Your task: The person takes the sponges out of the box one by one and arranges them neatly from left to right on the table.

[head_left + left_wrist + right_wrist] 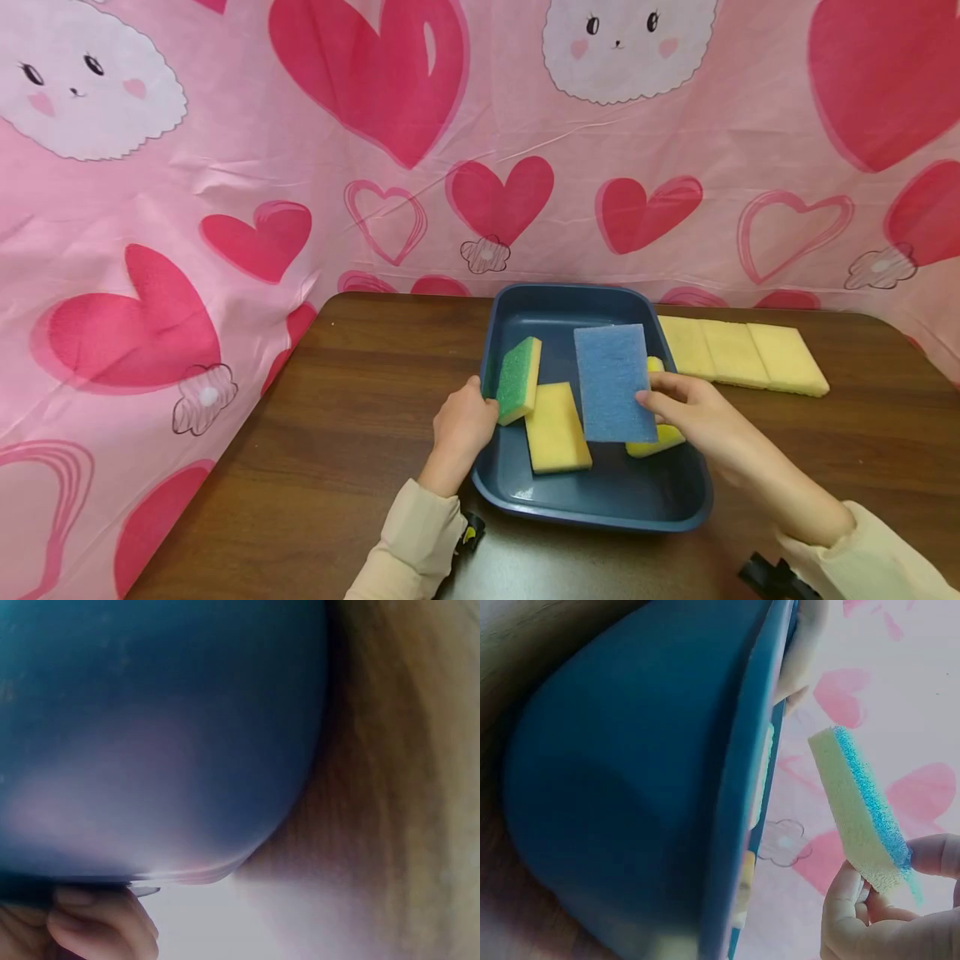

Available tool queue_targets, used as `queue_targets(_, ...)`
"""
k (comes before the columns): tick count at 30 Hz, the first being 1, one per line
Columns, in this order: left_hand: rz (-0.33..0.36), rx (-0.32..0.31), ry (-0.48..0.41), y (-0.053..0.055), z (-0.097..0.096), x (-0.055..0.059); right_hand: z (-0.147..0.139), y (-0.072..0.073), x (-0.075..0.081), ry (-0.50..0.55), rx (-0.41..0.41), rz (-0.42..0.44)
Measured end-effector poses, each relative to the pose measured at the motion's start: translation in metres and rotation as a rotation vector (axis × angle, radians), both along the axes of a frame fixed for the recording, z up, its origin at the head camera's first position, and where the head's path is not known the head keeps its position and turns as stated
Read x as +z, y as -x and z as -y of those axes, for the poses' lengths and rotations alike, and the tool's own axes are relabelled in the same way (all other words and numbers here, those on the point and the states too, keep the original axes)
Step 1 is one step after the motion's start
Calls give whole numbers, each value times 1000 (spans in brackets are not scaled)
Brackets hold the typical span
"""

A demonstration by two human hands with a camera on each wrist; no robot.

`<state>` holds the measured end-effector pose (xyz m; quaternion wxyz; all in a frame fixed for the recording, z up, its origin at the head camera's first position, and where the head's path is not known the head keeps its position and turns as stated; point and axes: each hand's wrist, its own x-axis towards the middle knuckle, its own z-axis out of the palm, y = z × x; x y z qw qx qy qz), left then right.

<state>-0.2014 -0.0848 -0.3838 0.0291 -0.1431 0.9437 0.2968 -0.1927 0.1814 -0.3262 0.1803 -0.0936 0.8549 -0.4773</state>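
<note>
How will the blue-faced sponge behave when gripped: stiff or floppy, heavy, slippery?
The blue-faced sponge is probably light: the right hand holds it up in a fingertip pinch. Likely keeps its shape, as it shows no sag there. The rough-looking blue layer should resist slipping.

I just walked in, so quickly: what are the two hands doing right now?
Left hand: closed, gripping the dark-blue, rounded rectangular tray at its edge.
Right hand: closed, pinching a rectangular blue-and-yellow scouring sponge.
</note>
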Motion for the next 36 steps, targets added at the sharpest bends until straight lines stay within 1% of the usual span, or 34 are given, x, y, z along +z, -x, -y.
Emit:
queue_targets(11, 9, 1, -1, 2, 0, -1, -23, 5, -7, -60, -24, -31)
queue_targets(13, 2, 1, -3, 1, 0, -1, -27, 5, -8, -72, -38, -41)
queue_targets(18, -16, -4, -5, 0, -1, -1, -40, 6, -11, -55, -84, -73)
queue_targets(24, -21, 3, -2, 0, -1, -1, -54, 9, -16, -70, -128, -42)
queue_targets(27, -20, 4, -4, 0, -1, -1, -61, 10, -19, -56, -141, -29)
queue_targets(36, -14, 10, -11, -2, -2, -1, -82, 14, -30, 24, -150, -37)
